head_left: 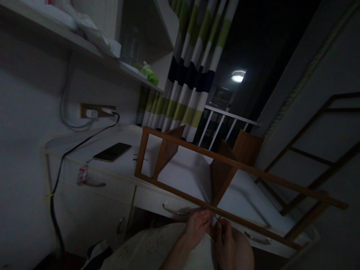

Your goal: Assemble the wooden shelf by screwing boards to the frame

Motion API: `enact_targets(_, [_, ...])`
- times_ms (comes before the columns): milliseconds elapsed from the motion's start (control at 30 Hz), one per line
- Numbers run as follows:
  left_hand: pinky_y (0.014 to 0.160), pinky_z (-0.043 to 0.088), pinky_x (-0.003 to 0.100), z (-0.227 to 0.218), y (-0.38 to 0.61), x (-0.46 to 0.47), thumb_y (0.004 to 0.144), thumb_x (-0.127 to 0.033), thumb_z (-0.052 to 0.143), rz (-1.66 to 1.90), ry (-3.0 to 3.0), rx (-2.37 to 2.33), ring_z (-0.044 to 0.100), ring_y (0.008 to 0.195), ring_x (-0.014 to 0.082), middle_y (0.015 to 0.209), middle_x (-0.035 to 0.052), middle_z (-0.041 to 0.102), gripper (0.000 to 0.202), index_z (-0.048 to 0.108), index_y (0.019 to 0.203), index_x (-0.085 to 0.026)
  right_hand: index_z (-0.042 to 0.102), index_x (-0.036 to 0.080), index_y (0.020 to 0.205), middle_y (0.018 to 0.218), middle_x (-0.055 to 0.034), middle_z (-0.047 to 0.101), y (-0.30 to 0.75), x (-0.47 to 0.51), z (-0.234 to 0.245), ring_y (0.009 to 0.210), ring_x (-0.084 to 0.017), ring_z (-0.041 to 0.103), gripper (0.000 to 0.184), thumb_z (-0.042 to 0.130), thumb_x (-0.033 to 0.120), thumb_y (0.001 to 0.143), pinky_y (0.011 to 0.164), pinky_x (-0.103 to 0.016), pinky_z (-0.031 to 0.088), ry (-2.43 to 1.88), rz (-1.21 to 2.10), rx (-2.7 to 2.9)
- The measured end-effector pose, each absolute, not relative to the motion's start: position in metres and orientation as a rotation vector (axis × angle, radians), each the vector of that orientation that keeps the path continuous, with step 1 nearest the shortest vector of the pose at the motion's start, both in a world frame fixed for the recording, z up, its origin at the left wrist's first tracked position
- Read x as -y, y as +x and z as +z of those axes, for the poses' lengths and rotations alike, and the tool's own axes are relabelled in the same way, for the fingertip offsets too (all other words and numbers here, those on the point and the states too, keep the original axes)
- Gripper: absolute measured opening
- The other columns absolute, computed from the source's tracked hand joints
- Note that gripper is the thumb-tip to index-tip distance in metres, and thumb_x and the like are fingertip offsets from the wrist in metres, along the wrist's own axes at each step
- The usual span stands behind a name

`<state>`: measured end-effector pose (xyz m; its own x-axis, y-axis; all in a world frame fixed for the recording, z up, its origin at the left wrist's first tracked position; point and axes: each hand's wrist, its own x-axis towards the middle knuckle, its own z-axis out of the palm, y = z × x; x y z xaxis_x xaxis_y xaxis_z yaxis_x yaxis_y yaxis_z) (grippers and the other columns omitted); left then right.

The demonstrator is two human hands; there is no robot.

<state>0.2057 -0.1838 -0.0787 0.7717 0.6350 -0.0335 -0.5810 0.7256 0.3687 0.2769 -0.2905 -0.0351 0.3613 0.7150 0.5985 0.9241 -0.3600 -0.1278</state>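
A brown wooden shelf frame [180,193] lies on its side across the white desk, with shelf boards [223,172] set between its rails. My left hand [198,225] is palm up at the near rail, its fingers loosely extended and touching or almost touching the wood. Just to its right, my right hand [225,236] pinches a thin, dark, bent hex key [216,215] below the rail, by the joint with a shelf board. Dim light hides the key's tip and any screw there.
On the desk [123,133] lie a phone [112,152] and several small screws [140,157]. A black cable [84,140] runs from the wall socket [97,110] down the left side. Drawer handles [176,210] stick out in front. A dark ladder-like frame [312,155] leans at right.
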Motion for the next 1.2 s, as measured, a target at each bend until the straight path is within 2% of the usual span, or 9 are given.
enact_targets(167, [0.091,0.031,0.028,-0.079,0.205,0.184,0.073,-0.013,0.038,0.673,0.360,-0.176,0.054,0.091,0.0175,0.087,0.0128,0.062,0.027,0.062,0.082,-0.004,0.060,0.025,0.082,0.062,-0.0053,0.065,0.273,0.294,-0.028,0.053,-0.018,0.059,0.033,0.034,0.044,0.082,0.046,-0.024,0.037,-2.282,-0.740,1.478])
enact_targets(333, [0.089,0.032,0.028,-0.079,0.205,0.184,0.071,-0.012,0.038,0.675,0.366,-0.203,0.054,0.088,0.0177,0.084,0.0122,0.062,0.026,0.062,0.079,-0.005,0.062,0.025,0.077,0.063,-0.0054,0.065,0.264,0.293,-0.022,0.054,-0.017,0.058,0.031,0.037,0.042,0.082,0.047,-0.023,0.038,-2.219,-0.685,1.544])
enact_targets(533, [0.084,0.034,0.028,-0.076,0.203,0.185,0.070,-0.013,0.038,0.677,0.382,-0.188,0.053,0.087,0.0191,0.085,0.0137,0.061,0.028,0.062,0.081,-0.003,0.064,0.026,0.080,0.062,-0.0049,0.064,0.266,0.295,-0.020,0.053,-0.017,0.058,0.030,0.038,0.041,0.081,0.050,-0.024,0.039,-2.172,-0.656,1.549])
enact_targets(633, [0.083,0.035,0.028,-0.074,0.202,0.186,0.070,-0.013,0.039,0.683,0.388,-0.185,0.054,0.086,0.0190,0.085,0.0134,0.061,0.027,0.062,0.080,-0.004,0.064,0.026,0.082,0.067,-0.0040,0.065,0.270,0.290,-0.028,0.056,-0.016,0.058,0.028,0.039,0.039,0.081,0.053,-0.023,0.041,-2.108,-0.615,1.584])
enact_targets(833, [0.083,0.034,0.029,-0.073,0.202,0.187,0.069,-0.013,0.041,0.702,0.396,-0.170,0.054,0.084,0.0187,0.083,0.0117,0.062,0.025,0.063,0.078,-0.005,0.063,0.021,0.086,0.082,-0.0069,0.065,0.275,0.272,-0.059,0.074,-0.016,0.060,0.034,0.031,0.033,0.084,0.066,-0.023,0.044,-1.973,-0.477,1.604])
enact_targets(933, [0.084,0.033,0.029,-0.073,0.202,0.187,0.070,-0.014,0.041,0.716,0.401,-0.165,0.053,0.085,0.0188,0.082,0.0114,0.062,0.025,0.064,0.078,-0.006,0.062,0.021,0.088,0.087,-0.0067,0.064,0.273,0.270,-0.062,0.081,-0.017,0.059,0.031,0.034,0.031,0.083,0.070,-0.024,0.044,-1.973,-0.473,1.628])
enact_targets(1067, [0.081,0.034,0.029,-0.075,0.202,0.186,0.070,-0.015,0.042,0.715,0.414,-0.164,0.054,0.083,0.0195,0.082,0.0114,0.063,0.026,0.064,0.079,-0.006,0.062,0.022,0.088,0.082,-0.0057,0.064,0.268,0.277,-0.046,0.072,-0.016,0.059,0.026,0.037,0.025,0.080,0.064,-0.023,0.043,-2.015,-0.487,1.649])
enact_targets(1200, [0.076,0.035,0.029,-0.076,0.204,0.186,0.069,-0.016,0.042,0.726,0.433,-0.149,0.054,0.077,0.0188,0.080,0.0114,0.063,0.027,0.065,0.078,-0.005,0.061,0.024,0.091,0.080,-0.0048,0.063,0.264,0.288,-0.025,0.066,-0.016,0.058,0.023,0.044,0.026,0.075,0.060,-0.024,0.042,-2.049,-0.533,1.712])
